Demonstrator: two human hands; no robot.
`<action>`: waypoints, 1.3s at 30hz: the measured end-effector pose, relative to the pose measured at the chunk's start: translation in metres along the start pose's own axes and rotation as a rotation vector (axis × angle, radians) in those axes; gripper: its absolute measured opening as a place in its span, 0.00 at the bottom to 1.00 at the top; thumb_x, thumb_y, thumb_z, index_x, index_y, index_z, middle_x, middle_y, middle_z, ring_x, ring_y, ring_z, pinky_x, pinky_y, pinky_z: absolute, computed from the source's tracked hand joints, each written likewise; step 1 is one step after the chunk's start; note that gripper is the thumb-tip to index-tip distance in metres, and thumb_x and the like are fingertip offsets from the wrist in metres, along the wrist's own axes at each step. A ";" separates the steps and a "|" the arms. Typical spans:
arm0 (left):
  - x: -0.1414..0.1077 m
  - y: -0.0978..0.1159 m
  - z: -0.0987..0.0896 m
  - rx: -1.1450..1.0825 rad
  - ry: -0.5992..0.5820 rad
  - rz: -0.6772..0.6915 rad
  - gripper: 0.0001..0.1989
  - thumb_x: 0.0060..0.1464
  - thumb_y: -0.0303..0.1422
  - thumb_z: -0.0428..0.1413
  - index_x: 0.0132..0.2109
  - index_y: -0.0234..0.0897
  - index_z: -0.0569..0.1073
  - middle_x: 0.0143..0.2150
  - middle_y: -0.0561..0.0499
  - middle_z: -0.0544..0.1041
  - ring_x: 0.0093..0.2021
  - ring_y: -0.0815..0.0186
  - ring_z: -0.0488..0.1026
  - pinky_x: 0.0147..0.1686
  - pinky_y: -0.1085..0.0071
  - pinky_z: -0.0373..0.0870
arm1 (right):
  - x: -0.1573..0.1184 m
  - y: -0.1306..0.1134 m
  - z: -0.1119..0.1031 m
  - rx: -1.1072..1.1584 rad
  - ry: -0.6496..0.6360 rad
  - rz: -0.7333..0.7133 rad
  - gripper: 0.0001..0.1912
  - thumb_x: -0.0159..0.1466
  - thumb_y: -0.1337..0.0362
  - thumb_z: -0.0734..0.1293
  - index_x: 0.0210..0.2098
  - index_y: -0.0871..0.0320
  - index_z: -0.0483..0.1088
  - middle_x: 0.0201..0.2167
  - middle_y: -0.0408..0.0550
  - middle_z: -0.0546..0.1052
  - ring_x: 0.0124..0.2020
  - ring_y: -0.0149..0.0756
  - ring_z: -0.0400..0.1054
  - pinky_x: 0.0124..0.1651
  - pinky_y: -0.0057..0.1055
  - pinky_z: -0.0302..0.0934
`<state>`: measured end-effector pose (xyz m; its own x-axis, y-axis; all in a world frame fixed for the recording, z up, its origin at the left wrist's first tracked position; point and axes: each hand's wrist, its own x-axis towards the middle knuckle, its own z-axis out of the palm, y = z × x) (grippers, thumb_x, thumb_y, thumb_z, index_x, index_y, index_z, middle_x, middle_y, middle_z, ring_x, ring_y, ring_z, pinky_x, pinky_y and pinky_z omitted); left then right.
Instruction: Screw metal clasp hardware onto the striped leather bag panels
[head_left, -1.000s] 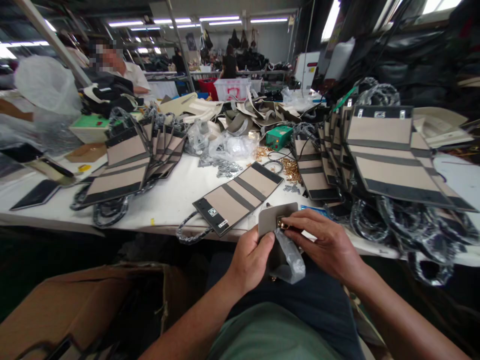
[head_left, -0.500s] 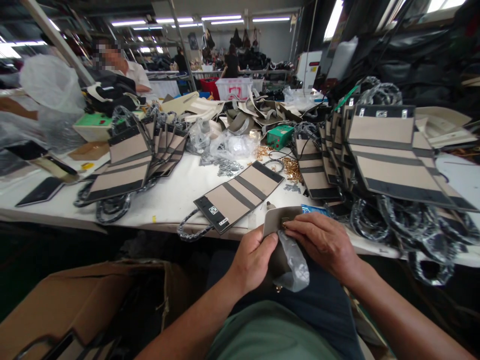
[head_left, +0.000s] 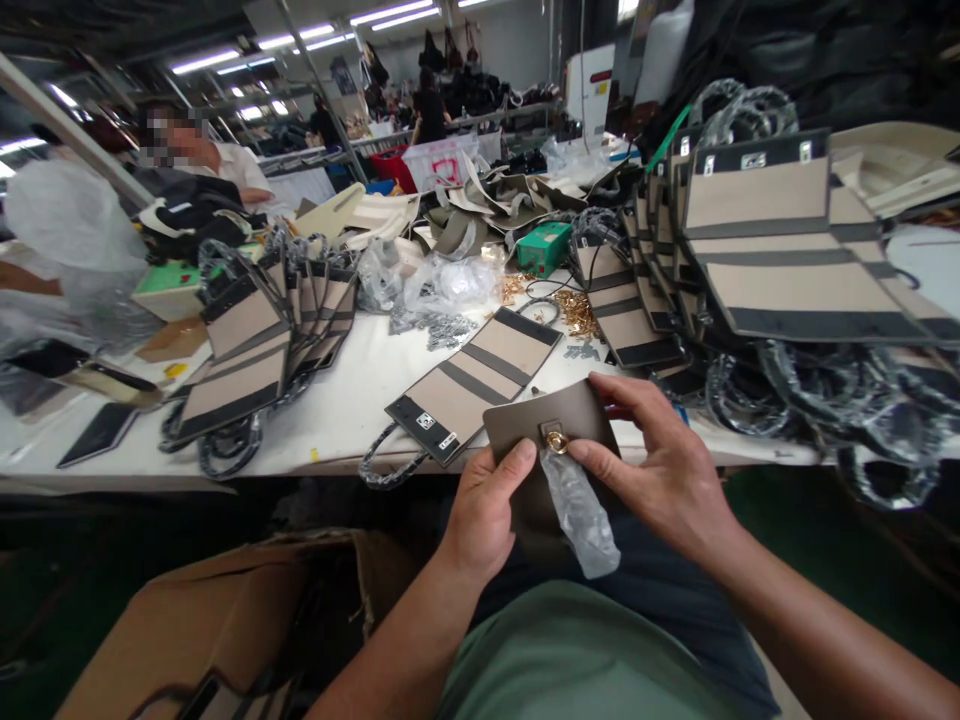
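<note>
A brown leather-like panel (head_left: 517, 424) is held up over my lap at the table's front edge. My left hand (head_left: 480, 510) grips its left side, thumb on the face and fingers mostly hidden behind. Around its right edge my right hand (head_left: 664, 460) is closed, the thumb tip beside a gold ring fitting (head_left: 556, 441) on the panel. Below the fitting hangs a crumpled clear plastic wrap (head_left: 583, 520). Just beyond lies a flat beige-and-black bag piece (head_left: 480, 380) with a plastic-wrapped handle.
Stacks of similar bag pieces stand on the right (head_left: 810, 300) and left (head_left: 247, 350). Small gold parts (head_left: 577, 312), silver clips (head_left: 442, 330) and a green box (head_left: 544, 248) lie midtable. A cardboard box (head_left: 217, 610) stands lower left. A co-worker (head_left: 232, 170) sits beyond the table.
The panel has turned so its gold ring fitting faces me. My right hand has shifted from fingers over the fitting to a grip on the right edge. The camera view has tilted.
</note>
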<state>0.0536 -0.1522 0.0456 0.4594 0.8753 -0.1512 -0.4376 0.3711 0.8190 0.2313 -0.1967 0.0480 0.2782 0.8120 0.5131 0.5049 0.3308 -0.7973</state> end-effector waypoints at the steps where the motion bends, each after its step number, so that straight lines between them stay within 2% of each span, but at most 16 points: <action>1: 0.000 0.000 0.001 -0.005 -0.001 -0.009 0.15 0.58 0.39 0.64 0.49 0.36 0.81 0.42 0.45 0.84 0.43 0.58 0.81 0.48 0.62 0.77 | 0.000 0.001 0.001 0.084 -0.039 0.093 0.30 0.63 0.54 0.75 0.63 0.51 0.68 0.56 0.53 0.74 0.54 0.46 0.71 0.55 0.43 0.70; 3: 0.001 -0.001 0.002 0.005 -0.008 -0.020 0.14 0.58 0.39 0.64 0.49 0.36 0.82 0.43 0.45 0.84 0.44 0.57 0.82 0.49 0.62 0.77 | -0.002 0.004 0.002 0.227 -0.102 0.224 0.30 0.64 0.53 0.74 0.63 0.50 0.68 0.55 0.52 0.75 0.52 0.44 0.72 0.53 0.41 0.70; 5: 0.003 -0.002 0.003 0.022 -0.010 -0.020 0.13 0.58 0.39 0.64 0.47 0.36 0.82 0.43 0.45 0.85 0.45 0.56 0.82 0.51 0.61 0.77 | -0.005 0.006 0.003 0.278 -0.083 0.257 0.30 0.64 0.54 0.74 0.63 0.49 0.68 0.54 0.51 0.75 0.52 0.44 0.72 0.53 0.40 0.70; 9: 0.008 -0.002 0.005 0.041 -0.007 -0.018 0.14 0.59 0.39 0.63 0.49 0.37 0.81 0.44 0.46 0.84 0.47 0.56 0.81 0.52 0.61 0.76 | -0.007 0.006 0.003 0.268 0.041 0.233 0.28 0.63 0.58 0.75 0.62 0.47 0.70 0.55 0.49 0.75 0.51 0.41 0.71 0.56 0.40 0.68; 12: 0.010 -0.004 0.001 0.072 -0.052 -0.047 0.16 0.61 0.41 0.61 0.50 0.36 0.81 0.45 0.45 0.84 0.46 0.56 0.81 0.50 0.62 0.77 | 0.001 0.012 0.003 0.410 0.111 0.306 0.24 0.63 0.57 0.75 0.58 0.49 0.74 0.52 0.48 0.77 0.48 0.40 0.73 0.53 0.39 0.70; 15: 0.007 -0.010 -0.008 0.188 -0.165 -0.129 0.16 0.58 0.43 0.64 0.44 0.35 0.81 0.39 0.45 0.83 0.40 0.58 0.81 0.45 0.64 0.78 | 0.019 0.033 0.004 0.575 0.239 0.388 0.23 0.62 0.55 0.75 0.56 0.50 0.73 0.49 0.47 0.79 0.45 0.39 0.75 0.50 0.38 0.72; 17: 0.003 -0.014 -0.012 0.318 -0.214 -0.181 0.14 0.57 0.43 0.65 0.39 0.34 0.81 0.35 0.46 0.82 0.34 0.61 0.80 0.39 0.67 0.78 | 0.030 0.052 0.003 0.589 0.304 0.390 0.23 0.63 0.54 0.74 0.55 0.51 0.72 0.48 0.48 0.79 0.44 0.39 0.76 0.48 0.38 0.73; 19: 0.000 -0.016 -0.013 0.422 -0.194 -0.190 0.16 0.58 0.44 0.63 0.35 0.33 0.80 0.31 0.47 0.81 0.28 0.64 0.77 0.32 0.68 0.77 | 0.033 0.066 0.001 0.483 0.322 0.363 0.23 0.64 0.54 0.73 0.55 0.54 0.71 0.48 0.50 0.79 0.44 0.40 0.76 0.46 0.39 0.73; 21: -0.003 -0.015 -0.011 0.471 -0.125 -0.157 0.18 0.59 0.47 0.62 0.34 0.34 0.79 0.29 0.47 0.80 0.25 0.64 0.76 0.25 0.68 0.76 | 0.025 0.067 -0.001 0.285 0.342 0.302 0.23 0.64 0.54 0.73 0.55 0.55 0.71 0.50 0.54 0.77 0.47 0.42 0.75 0.47 0.40 0.73; 23: -0.004 -0.013 -0.009 0.517 -0.034 -0.084 0.19 0.59 0.48 0.62 0.35 0.34 0.79 0.30 0.47 0.81 0.26 0.62 0.77 0.24 0.68 0.76 | 0.008 0.054 -0.004 0.043 0.377 0.200 0.20 0.64 0.56 0.73 0.53 0.55 0.73 0.54 0.57 0.75 0.52 0.46 0.72 0.51 0.43 0.71; 25: -0.006 -0.010 -0.007 0.599 0.057 -0.004 0.18 0.59 0.48 0.61 0.35 0.36 0.79 0.30 0.48 0.81 0.26 0.62 0.77 0.25 0.69 0.75 | -0.013 0.034 -0.004 -0.123 0.346 0.065 0.16 0.63 0.59 0.75 0.49 0.54 0.75 0.52 0.56 0.76 0.53 0.48 0.71 0.55 0.45 0.69; 28: -0.009 -0.007 -0.003 0.770 0.157 0.162 0.16 0.62 0.46 0.60 0.35 0.37 0.79 0.29 0.52 0.80 0.29 0.65 0.76 0.33 0.72 0.73 | -0.038 0.011 0.003 -0.103 0.122 -0.076 0.14 0.62 0.62 0.76 0.46 0.53 0.76 0.41 0.51 0.79 0.43 0.44 0.74 0.49 0.42 0.70; 30: -0.011 -0.007 0.001 0.854 0.175 0.250 0.14 0.63 0.43 0.60 0.36 0.38 0.80 0.33 0.53 0.81 0.34 0.66 0.75 0.39 0.72 0.71 | -0.046 0.006 0.010 -0.037 0.039 -0.099 0.14 0.61 0.63 0.77 0.46 0.53 0.76 0.39 0.50 0.80 0.40 0.41 0.75 0.45 0.39 0.71; 36: -0.014 -0.008 0.009 0.853 0.179 0.323 0.12 0.64 0.40 0.59 0.47 0.39 0.81 0.44 0.52 0.83 0.44 0.64 0.77 0.50 0.71 0.70 | -0.044 0.011 0.017 -0.043 0.104 -0.152 0.11 0.65 0.67 0.74 0.48 0.54 0.78 0.40 0.50 0.83 0.39 0.38 0.78 0.45 0.35 0.72; 39: -0.014 -0.010 0.010 0.848 0.206 0.323 0.13 0.63 0.40 0.60 0.48 0.38 0.81 0.44 0.51 0.83 0.45 0.63 0.77 0.52 0.70 0.70 | -0.044 0.011 0.016 -0.015 0.088 -0.141 0.10 0.67 0.67 0.71 0.48 0.53 0.80 0.40 0.50 0.83 0.39 0.38 0.79 0.45 0.34 0.73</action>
<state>0.0589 -0.1710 0.0450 0.2321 0.9645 0.1262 0.2284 -0.1801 0.9568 0.2121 -0.2207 0.0115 0.2738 0.7128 0.6457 0.5561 0.4304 -0.7110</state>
